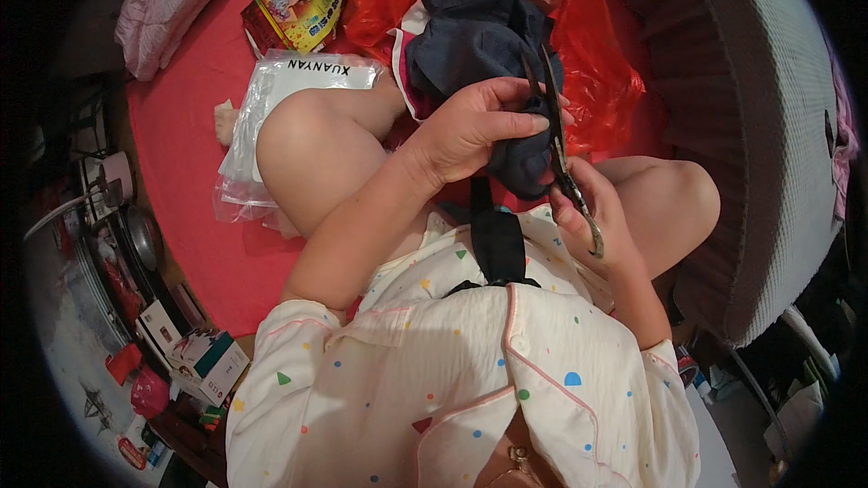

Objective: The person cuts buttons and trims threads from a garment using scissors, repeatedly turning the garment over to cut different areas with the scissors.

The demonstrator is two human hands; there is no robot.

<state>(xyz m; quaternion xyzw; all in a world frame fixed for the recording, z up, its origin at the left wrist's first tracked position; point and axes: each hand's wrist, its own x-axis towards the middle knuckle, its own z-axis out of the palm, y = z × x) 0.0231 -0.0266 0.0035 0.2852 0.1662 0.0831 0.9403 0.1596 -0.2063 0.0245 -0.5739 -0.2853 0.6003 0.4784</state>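
Note:
My left hand (475, 126) pinches a bunched part of the dark navy cloth (479, 45) between thumb and fingers. In my right hand (597, 217) is a pair of dark metal scissors (556, 126), its blades pointing up and slightly apart, close beside the fingertips of my left hand. The navy cloth spreads from my hands over a red plastic bag (597, 81), with a white and magenta edge at its left. A smaller fold of navy cloth hangs below my left fingers. Whether the blades touch the cloth is hard to tell.
Clear plastic packaging (244, 154) lies left of my knee on the red sheet (190, 208). Behind it are a yellow printed packet (307, 0) and a pink bundle (176, 4). A grey padded panel (723, 126) rises at right. Boxes (208, 361) stand at lower left.

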